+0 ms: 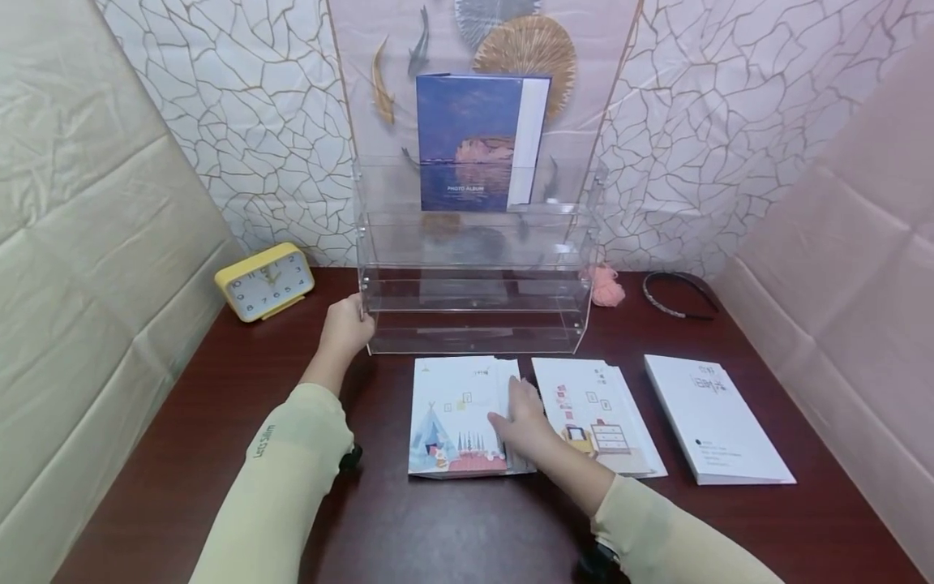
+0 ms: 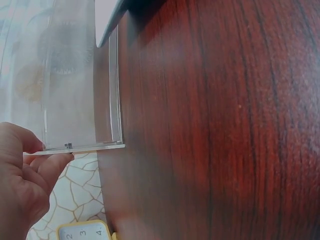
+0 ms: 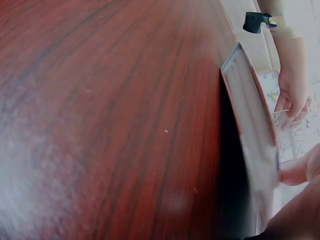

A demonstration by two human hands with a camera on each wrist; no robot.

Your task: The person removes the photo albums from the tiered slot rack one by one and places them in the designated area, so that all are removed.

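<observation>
My left hand (image 1: 346, 324) pinches the left side panel of a clear acrylic tiered rack (image 1: 474, 341), thumb on one face and fingers on the other in the left wrist view. A white album with a tent drawing (image 1: 456, 422) lies in front of the rack. At that album's right edge, my right hand (image 1: 525, 422) grips it, the thumb over the cover; in the right wrist view the page edges (image 3: 250, 115) show above a dark shadow. A blue photo album (image 1: 467, 138) stands on the rack's upper tier.
Right of the gripped album lie a white album with a drawer-chest drawing (image 1: 606, 418) and another white album (image 1: 718, 422). A yellow clock (image 1: 266, 280) stands at the back left. Pink yarn (image 1: 607, 286) and a headband (image 1: 660, 304) lie behind on the right of the dark red table (image 1: 409, 535).
</observation>
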